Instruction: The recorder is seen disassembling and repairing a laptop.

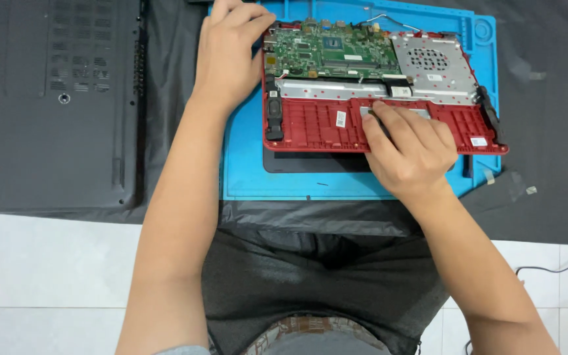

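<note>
Both forearms reach up the frame. Right hand (410,152) rests, fingers curled together, on the opened red laptop (317,125) at upper centre on a blue mat (244,164). Left hand (226,49), fingers together, presses its upper left corner beside the green circuit board (330,51).

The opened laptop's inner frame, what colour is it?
Red: the laptop frame shows plainly in the head view, on a blue mat.

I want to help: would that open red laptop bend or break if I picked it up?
The red laptop shell looks stiff, probably thin plastic. Its bare green circuit board seems fragile. The left hand steadies one corner, so it may slide.
</note>
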